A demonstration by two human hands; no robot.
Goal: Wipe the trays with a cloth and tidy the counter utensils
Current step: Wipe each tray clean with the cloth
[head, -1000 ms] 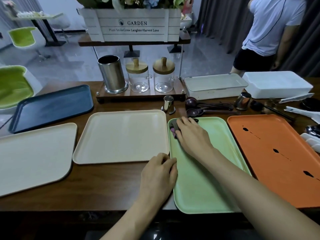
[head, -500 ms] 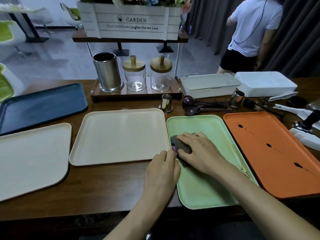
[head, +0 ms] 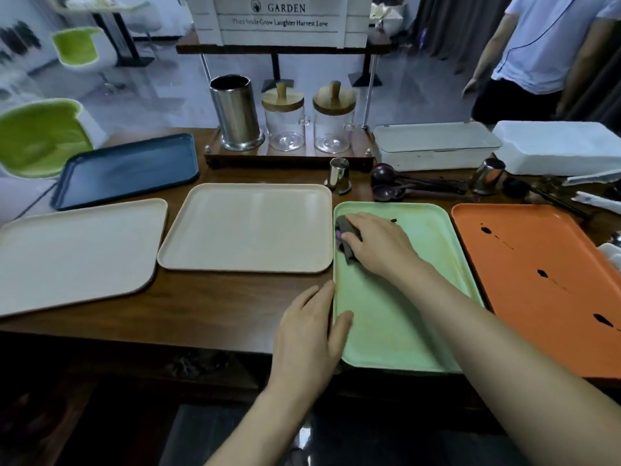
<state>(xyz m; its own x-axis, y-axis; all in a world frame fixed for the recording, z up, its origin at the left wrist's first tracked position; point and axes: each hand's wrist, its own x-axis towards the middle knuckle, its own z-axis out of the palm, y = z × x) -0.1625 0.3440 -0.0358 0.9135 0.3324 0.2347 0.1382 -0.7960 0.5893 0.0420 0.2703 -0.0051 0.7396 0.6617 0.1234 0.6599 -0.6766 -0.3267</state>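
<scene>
On the wooden counter (head: 235,307), the green tray (head: 403,314) lies between a cream tray (head: 245,230) and an orange tray (head: 537,297). The left hand (head: 309,334) rests fairly straight-fingered along the green tray's left rim, thumb over the edge, bracing rather than gripping; that brace should stay firm. The right hand (head: 379,245) curls over the dark cloth (head: 344,235) near the far-left corner, pressing it down. Strokes should overlap and reach the dark speck (head: 394,220) by the far rim.

Matt plastic green tray (head: 396,317), dark cloth (head: 346,240), glossy wooden counter (head: 208,307), shiny metal canister (head: 235,112).
</scene>
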